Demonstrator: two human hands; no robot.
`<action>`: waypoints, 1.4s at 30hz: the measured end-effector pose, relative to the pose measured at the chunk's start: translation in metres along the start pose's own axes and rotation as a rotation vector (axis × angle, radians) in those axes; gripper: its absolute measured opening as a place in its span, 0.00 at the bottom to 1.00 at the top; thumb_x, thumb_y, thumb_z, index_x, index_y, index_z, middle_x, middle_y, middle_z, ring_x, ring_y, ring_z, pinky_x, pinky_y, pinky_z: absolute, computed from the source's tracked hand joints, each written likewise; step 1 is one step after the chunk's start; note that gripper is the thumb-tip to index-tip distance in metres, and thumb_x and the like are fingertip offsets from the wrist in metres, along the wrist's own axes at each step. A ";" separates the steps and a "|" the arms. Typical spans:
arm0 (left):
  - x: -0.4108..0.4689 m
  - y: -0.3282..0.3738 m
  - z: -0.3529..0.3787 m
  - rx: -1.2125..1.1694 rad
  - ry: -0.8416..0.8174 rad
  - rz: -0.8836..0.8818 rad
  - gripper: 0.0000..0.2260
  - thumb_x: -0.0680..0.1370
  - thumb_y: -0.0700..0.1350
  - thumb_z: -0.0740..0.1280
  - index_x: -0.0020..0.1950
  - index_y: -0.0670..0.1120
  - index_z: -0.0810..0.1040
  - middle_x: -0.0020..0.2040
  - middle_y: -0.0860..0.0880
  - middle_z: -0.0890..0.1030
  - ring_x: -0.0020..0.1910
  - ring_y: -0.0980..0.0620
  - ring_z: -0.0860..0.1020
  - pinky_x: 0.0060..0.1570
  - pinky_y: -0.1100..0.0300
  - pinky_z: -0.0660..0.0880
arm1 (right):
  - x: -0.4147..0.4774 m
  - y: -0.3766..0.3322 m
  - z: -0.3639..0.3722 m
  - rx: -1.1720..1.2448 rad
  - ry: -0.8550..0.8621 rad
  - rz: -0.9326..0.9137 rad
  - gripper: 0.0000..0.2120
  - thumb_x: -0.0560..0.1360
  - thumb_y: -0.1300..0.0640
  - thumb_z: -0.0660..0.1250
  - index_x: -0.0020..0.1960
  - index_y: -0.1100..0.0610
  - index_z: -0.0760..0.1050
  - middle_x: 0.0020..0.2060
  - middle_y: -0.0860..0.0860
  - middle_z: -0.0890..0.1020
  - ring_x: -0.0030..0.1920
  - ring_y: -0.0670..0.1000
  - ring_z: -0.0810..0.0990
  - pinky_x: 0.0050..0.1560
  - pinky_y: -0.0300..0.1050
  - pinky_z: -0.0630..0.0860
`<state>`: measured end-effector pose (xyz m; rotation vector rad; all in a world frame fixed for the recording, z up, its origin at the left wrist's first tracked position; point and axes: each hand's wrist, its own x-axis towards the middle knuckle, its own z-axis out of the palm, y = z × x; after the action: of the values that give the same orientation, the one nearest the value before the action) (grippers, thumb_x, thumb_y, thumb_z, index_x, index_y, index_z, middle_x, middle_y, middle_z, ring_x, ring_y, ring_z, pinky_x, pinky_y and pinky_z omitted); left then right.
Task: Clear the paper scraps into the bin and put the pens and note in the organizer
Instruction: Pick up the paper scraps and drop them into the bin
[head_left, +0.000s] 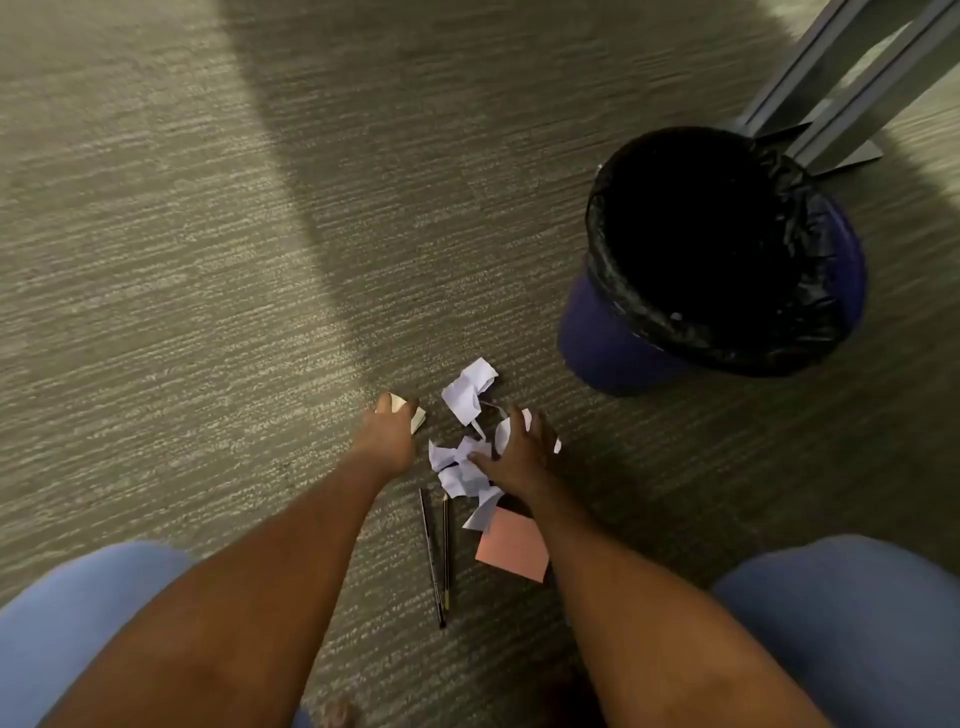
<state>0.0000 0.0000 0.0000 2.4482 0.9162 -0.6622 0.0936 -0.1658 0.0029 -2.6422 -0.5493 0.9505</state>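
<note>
floor: grey-green ribbed carpet (182, 270) all around you, wide and bare to the left and ahead, with a broad band of shadow running across it.
your stance: you look straight down between your knees, both in light blue fabric at the bottom corners of the view.
bin: dark blue bin (613, 343) with a black liner (727, 332) folded over the rim, standing upright ahead and to your right, mouth open; its near edge sits near the farthest scrap with bare carpet between them.
behind the bin: grey metal furniture legs (852, 88) on a flat base, just beyond the bin's far rim.
paper scraps: crumpled white paper scraps (470, 395) in a loose cluster on the carpet right in front of you, between your two hands.
left hand: your left hand (387, 431) is curled over a small pale scrap (418, 418) at the left edge of the cluster; only the scrap's edges show past your fingers.
right hand: your right hand (517, 457) lies spread, fingers apart, pressed on the white scraps; whether it grips any, you cannot tell.
pens: two dark pens (439, 551) side by side, nearly parallel, pointing away from you, just nearer than the scraps.
note: pink note (511, 548) flat on the carpet beside your right forearm, its top edge tucked under a white scrap.
open room: the left side is free; the right is bounded by the bin and legs.
</note>
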 end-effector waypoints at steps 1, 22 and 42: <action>0.002 -0.001 0.004 0.003 -0.017 -0.012 0.27 0.75 0.45 0.66 0.72 0.47 0.62 0.71 0.38 0.61 0.63 0.34 0.70 0.60 0.43 0.72 | 0.000 0.002 0.007 -0.011 -0.009 0.013 0.46 0.67 0.36 0.71 0.76 0.49 0.51 0.77 0.57 0.51 0.76 0.62 0.50 0.74 0.61 0.54; 0.029 -0.002 0.023 -0.217 0.167 -0.006 0.12 0.75 0.35 0.65 0.58 0.37 0.75 0.58 0.36 0.72 0.53 0.37 0.74 0.54 0.50 0.74 | 0.011 0.000 0.061 -0.122 0.135 -0.017 0.14 0.78 0.60 0.61 0.63 0.57 0.71 0.63 0.58 0.71 0.64 0.59 0.70 0.64 0.52 0.70; -0.001 0.086 -0.157 -0.795 0.756 0.069 0.12 0.71 0.40 0.70 0.54 0.42 0.79 0.50 0.41 0.82 0.48 0.44 0.80 0.46 0.53 0.77 | -0.027 -0.104 -0.157 -0.026 -0.045 -0.062 0.19 0.71 0.58 0.74 0.60 0.63 0.77 0.57 0.58 0.82 0.56 0.56 0.81 0.48 0.44 0.78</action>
<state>0.1028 0.0277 0.1443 1.9342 1.0655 0.6195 0.1508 -0.1057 0.1744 -2.6160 -0.6554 0.9930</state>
